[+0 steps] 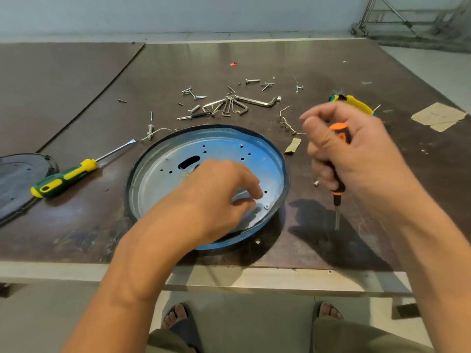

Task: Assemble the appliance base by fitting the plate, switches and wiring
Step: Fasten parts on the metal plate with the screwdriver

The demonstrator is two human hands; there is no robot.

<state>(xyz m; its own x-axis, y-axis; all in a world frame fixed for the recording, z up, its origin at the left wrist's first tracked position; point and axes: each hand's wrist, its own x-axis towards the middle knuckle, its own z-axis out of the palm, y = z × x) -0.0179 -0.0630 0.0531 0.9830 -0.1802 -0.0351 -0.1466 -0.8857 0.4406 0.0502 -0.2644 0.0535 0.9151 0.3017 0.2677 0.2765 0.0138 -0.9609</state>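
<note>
The round, shiny blue-tinted metal plate, punched with holes, lies on the dark table. The left hand curls over it, grip unclear; the right hand clasps an orange-black screwdriver.

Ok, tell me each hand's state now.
Left hand: curled over the base plate; cannot tell if it holds anything.
Right hand: grips the orange screwdriver.

A worn dark-brown table stands before a plain pale wall, with a grey metal frame on the floor far right.
</note>
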